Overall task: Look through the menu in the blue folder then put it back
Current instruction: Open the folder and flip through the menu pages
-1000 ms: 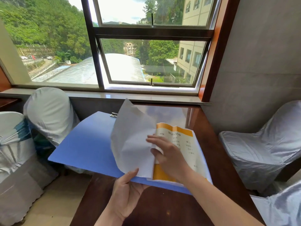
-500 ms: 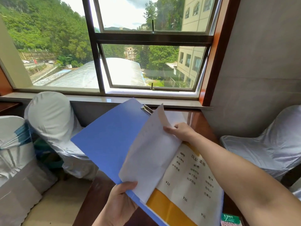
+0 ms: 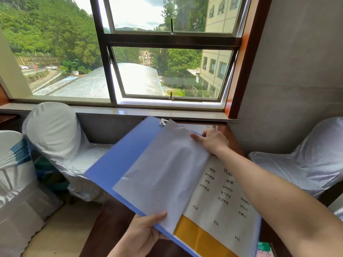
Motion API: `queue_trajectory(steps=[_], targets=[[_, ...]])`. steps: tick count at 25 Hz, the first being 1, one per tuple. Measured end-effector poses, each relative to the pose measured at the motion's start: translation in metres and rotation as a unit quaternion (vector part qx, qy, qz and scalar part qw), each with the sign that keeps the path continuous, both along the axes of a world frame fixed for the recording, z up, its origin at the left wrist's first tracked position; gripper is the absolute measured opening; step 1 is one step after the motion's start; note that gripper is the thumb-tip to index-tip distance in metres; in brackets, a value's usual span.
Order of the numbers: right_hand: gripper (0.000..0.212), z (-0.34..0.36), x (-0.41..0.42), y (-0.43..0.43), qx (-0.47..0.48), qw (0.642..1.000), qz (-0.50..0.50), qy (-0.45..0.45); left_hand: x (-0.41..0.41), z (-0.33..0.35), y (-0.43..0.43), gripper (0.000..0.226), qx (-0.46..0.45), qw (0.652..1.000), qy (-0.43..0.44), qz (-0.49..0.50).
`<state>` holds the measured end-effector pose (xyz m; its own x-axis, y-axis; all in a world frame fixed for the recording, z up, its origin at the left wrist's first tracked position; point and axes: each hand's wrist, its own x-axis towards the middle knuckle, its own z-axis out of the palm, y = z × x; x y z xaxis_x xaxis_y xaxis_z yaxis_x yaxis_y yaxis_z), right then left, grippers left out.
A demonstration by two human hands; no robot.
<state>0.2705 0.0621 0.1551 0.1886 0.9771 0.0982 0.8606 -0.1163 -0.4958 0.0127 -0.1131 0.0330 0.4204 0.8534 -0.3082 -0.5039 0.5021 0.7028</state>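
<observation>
The blue folder (image 3: 120,162) is open and tilted up above the dark wooden table (image 3: 113,219). My left hand (image 3: 143,236) grips its near bottom edge, thumb on top of the turned white page (image 3: 163,175). That page lies over to the left, its blank back facing me. Under it shows the menu page (image 3: 220,199) with black text, prices and an orange band at the bottom. My right hand (image 3: 213,140) reaches across to the far top edge of the folder and holds the pages there. A metal clip (image 3: 163,122) sits at the folder's top.
White-covered chairs stand to the left (image 3: 52,130) and to the right (image 3: 306,158) of the table. A window sill (image 3: 130,110) and large window are straight ahead. A green and pink packet (image 3: 264,249) lies on the table at the bottom right.
The folder has been lifted off the table and brought closer to me. My right hand moved from the page's middle to its far top edge, and the white page swung further left.
</observation>
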Motion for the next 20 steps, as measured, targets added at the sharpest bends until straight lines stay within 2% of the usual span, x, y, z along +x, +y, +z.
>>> queue_trajectory(steps=[4,7,10,15,17,20], targets=[[0.058,0.012,0.015,-0.018,0.044,0.996,0.046,0.055,0.002,-0.006,0.007,0.057,0.005,0.995,-0.018,0.097],[0.051,0.002,0.032,-0.066,0.119,0.991,0.049,0.032,-0.005,-0.005,0.016,0.053,0.010,0.988,-0.048,0.146],[0.062,-0.029,0.025,-0.137,0.146,0.987,0.065,-0.012,-0.005,-0.002,0.024,0.044,0.013,0.983,-0.084,0.162],[0.072,-0.074,-0.015,-0.203,0.059,0.985,0.084,-0.142,0.004,0.003,0.032,0.038,0.003,0.972,-0.129,0.196],[0.076,-0.081,-0.025,-0.206,0.034,0.983,0.080,-0.164,0.009,0.006,0.033,0.028,0.016,0.975,-0.121,0.186],[0.079,-0.081,-0.033,-0.199,0.024,0.984,0.068,-0.160,0.014,0.010,0.033,0.026,0.018,0.979,-0.120,0.165]])
